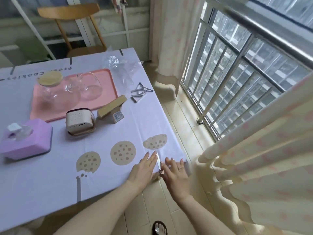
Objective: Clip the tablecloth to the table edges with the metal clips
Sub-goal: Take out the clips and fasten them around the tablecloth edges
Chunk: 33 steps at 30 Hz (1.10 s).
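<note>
Both hands lie flat, fingers straight, on the cookie-print tablecloth [118, 126] at the table's near right corner. The left hand [145, 167] is just beside the right hand [176, 170], and neither grips anything. Between them a narrow bright strip [158, 161] runs in from the edge; I cannot tell if it is a clip. The spare metal clips [139, 92] lie heaped near the right edge, beyond a wooden stand [111, 106] and beside a pink tray [109, 94].

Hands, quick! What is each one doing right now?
Left hand: open, fingers flat on the tablecloth.
Right hand: open, fingers flat on the tablecloth near its corner.
</note>
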Each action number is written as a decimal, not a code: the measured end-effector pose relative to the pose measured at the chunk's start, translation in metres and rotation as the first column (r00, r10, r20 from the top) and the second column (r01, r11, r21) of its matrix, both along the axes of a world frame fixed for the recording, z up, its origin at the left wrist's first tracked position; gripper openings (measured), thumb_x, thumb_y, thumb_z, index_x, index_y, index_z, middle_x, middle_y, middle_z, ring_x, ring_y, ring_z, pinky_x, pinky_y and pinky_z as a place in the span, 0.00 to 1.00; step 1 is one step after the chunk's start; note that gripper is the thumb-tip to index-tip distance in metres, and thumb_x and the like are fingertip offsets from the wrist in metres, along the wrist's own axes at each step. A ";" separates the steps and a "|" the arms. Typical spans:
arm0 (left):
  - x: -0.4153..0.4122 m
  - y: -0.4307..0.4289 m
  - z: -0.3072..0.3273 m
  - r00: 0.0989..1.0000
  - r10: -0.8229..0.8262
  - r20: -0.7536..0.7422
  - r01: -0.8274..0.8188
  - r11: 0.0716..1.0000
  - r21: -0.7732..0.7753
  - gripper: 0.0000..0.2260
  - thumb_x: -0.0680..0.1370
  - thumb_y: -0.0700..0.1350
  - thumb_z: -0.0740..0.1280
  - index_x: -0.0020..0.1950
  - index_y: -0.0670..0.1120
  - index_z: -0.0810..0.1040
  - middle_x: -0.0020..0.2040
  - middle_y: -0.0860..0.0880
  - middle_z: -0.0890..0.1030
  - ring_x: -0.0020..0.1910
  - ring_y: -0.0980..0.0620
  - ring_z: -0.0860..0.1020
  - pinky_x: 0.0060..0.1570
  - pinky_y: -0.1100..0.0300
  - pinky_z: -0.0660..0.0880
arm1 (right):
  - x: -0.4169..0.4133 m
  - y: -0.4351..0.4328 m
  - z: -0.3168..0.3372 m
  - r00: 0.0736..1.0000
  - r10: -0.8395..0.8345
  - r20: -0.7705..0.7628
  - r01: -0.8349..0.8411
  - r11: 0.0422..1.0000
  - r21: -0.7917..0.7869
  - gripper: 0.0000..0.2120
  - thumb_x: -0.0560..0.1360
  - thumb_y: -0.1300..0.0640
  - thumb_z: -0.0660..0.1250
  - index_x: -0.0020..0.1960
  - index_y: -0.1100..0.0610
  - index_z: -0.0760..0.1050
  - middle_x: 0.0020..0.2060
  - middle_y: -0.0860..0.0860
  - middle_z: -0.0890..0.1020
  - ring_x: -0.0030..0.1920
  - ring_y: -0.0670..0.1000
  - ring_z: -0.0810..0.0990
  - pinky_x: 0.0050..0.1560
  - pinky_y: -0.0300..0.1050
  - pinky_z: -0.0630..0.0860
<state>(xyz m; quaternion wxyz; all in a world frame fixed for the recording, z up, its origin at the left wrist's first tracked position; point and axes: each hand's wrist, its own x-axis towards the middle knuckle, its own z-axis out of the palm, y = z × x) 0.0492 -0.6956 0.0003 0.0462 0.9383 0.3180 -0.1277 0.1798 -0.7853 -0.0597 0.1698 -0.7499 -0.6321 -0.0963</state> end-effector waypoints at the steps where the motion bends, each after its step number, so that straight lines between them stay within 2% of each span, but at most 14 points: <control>1: 0.000 0.001 0.003 0.999 0.033 -0.024 -0.034 0.999 -0.040 0.34 0.67 0.57 0.74 0.70 0.47 0.70 0.72 0.54 0.67 0.67 0.56 0.71 0.30 0.67 0.74 | 0.003 -0.001 0.001 1.000 0.024 -0.014 -0.025 0.999 -0.025 0.16 0.65 0.58 0.75 0.51 0.54 0.79 0.51 0.52 0.80 0.52 0.52 0.72 0.61 0.59 0.68; 2: 0.002 0.000 0.008 0.997 0.073 -0.020 -0.073 0.997 -0.040 0.35 0.60 0.58 0.78 0.64 0.48 0.76 0.68 0.55 0.72 0.61 0.56 0.76 0.25 0.69 0.71 | 0.006 -0.001 0.003 0.998 0.044 -0.038 -0.045 0.998 -0.049 0.17 0.63 0.57 0.77 0.51 0.54 0.79 0.51 0.51 0.80 0.53 0.51 0.72 0.61 0.58 0.67; 3: 0.003 -0.001 0.010 0.997 0.075 -0.015 -0.075 0.997 -0.024 0.35 0.61 0.58 0.78 0.65 0.49 0.76 0.69 0.56 0.70 0.62 0.57 0.75 0.25 0.69 0.71 | 0.008 -0.001 0.005 0.996 0.059 -0.063 -0.063 0.996 -0.064 0.19 0.62 0.57 0.78 0.51 0.54 0.79 0.51 0.51 0.80 0.53 0.51 0.72 0.62 0.57 0.66; 5: 0.004 -0.003 0.002 0.998 0.064 0.009 -0.065 0.998 0.003 0.31 0.77 0.53 0.64 0.76 0.47 0.56 0.77 0.55 0.51 0.74 0.55 0.59 0.40 0.63 0.76 | 0.011 -0.001 0.008 0.990 0.072 -0.120 -0.083 0.992 -0.091 0.21 0.61 0.58 0.79 0.52 0.53 0.78 0.52 0.51 0.80 0.54 0.50 0.71 0.64 0.56 0.64; 7: 0.009 -0.004 0.007 0.997 0.041 -0.059 -0.044 0.998 -0.049 0.28 0.83 0.45 0.52 0.77 0.45 0.40 0.77 0.54 0.39 0.76 0.51 0.45 0.52 0.59 0.73 | 0.014 -0.002 0.011 0.983 0.083 -0.166 -0.103 0.988 -0.115 0.24 0.60 0.62 0.78 0.54 0.52 0.76 0.55 0.51 0.78 0.54 0.50 0.72 0.65 0.55 0.63; 10: 0.012 -0.007 0.013 0.996 0.070 -0.049 -0.074 0.994 -0.084 0.27 0.83 0.45 0.51 0.77 0.45 0.39 0.76 0.54 0.35 0.76 0.50 0.43 0.58 0.57 0.71 | 0.018 -0.006 0.012 0.973 0.159 -0.167 -0.186 0.970 -0.159 0.28 0.66 0.65 0.65 0.66 0.53 0.70 0.66 0.52 0.71 0.63 0.54 0.73 0.67 0.57 0.59; 12: 0.014 -0.012 0.014 0.992 0.117 -0.054 -0.121 0.989 -0.090 0.27 0.83 0.47 0.51 0.76 0.44 0.38 0.76 0.53 0.35 0.76 0.49 0.42 0.64 0.56 0.66 | 0.026 -0.007 0.013 0.971 0.183 -0.153 -0.217 0.944 -0.248 0.36 0.65 0.66 0.63 0.73 0.55 0.62 0.72 0.55 0.65 0.72 0.56 0.64 0.69 0.59 0.56; 17: 0.025 -0.027 0.012 0.960 0.242 -0.139 -0.258 0.959 -0.116 0.30 0.82 0.51 0.52 0.76 0.42 0.40 0.77 0.48 0.40 0.76 0.45 0.43 0.70 0.51 0.60 | 0.039 -0.009 0.015 0.976 0.210 -0.066 -0.219 0.898 -0.383 0.37 0.65 0.68 0.46 0.75 0.58 0.56 0.75 0.56 0.60 0.74 0.56 0.61 0.67 0.59 0.56; 19: 0.029 -0.027 0.011 0.948 0.287 -0.135 -0.301 0.948 -0.101 0.32 0.80 0.55 0.57 0.76 0.40 0.49 0.77 0.48 0.47 0.76 0.44 0.51 0.67 0.51 0.66 | 0.039 -0.009 0.015 0.977 0.200 -0.068 -0.211 0.896 -0.391 0.36 0.66 0.67 0.45 0.75 0.59 0.57 0.74 0.56 0.61 0.74 0.56 0.60 0.67 0.58 0.57; 21: 0.030 -0.026 0.007 0.950 0.309 -0.047 -0.312 0.948 -0.064 0.36 0.68 0.61 0.72 0.68 0.40 0.71 0.72 0.49 0.65 0.66 0.46 0.72 0.48 0.56 0.78 | 0.040 -0.007 0.014 0.976 0.206 -0.071 -0.217 0.892 -0.395 0.35 0.67 0.65 0.47 0.74 0.60 0.58 0.74 0.56 0.62 0.74 0.55 0.59 0.68 0.56 0.56; 23: 0.030 -0.026 0.003 0.949 0.314 0.014 -0.314 0.949 -0.030 0.36 0.54 0.62 0.79 0.56 0.43 0.82 0.59 0.50 0.80 0.53 0.49 0.81 0.32 0.62 0.78 | 0.042 -0.006 0.014 0.974 0.214 -0.077 -0.227 0.887 -0.401 0.34 0.67 0.64 0.51 0.74 0.61 0.58 0.74 0.56 0.62 0.74 0.55 0.60 0.70 0.55 0.52; 26: 0.033 -0.021 0.005 0.945 0.327 -0.002 -0.327 0.944 -0.037 0.35 0.52 0.63 0.79 0.53 0.44 0.83 0.54 0.51 0.83 0.49 0.50 0.83 0.29 0.64 0.77 | 0.042 -0.004 0.018 0.974 0.197 -0.109 -0.225 0.883 -0.411 0.34 0.66 0.62 0.55 0.73 0.60 0.61 0.72 0.55 0.66 0.73 0.53 0.60 0.71 0.53 0.50; 31: 0.034 -0.023 0.002 0.947 0.320 -0.022 -0.321 0.947 -0.026 0.35 0.54 0.62 0.79 0.56 0.45 0.82 0.56 0.51 0.82 0.50 0.48 0.82 0.30 0.63 0.77 | 0.036 -0.003 0.022 0.980 0.160 -0.122 -0.197 0.884 -0.423 0.32 0.66 0.62 0.53 0.72 0.60 0.62 0.71 0.55 0.68 0.71 0.54 0.63 0.70 0.53 0.50; 33: 0.035 -0.024 0.000 0.955 0.297 -0.019 -0.297 0.955 0.002 0.35 0.54 0.61 0.80 0.56 0.45 0.82 0.57 0.51 0.82 0.50 0.48 0.82 0.35 0.62 0.79 | 0.033 -0.003 0.023 0.978 0.162 -0.134 -0.204 0.885 -0.418 0.33 0.66 0.62 0.58 0.71 0.60 0.63 0.70 0.55 0.69 0.70 0.55 0.67 0.70 0.53 0.49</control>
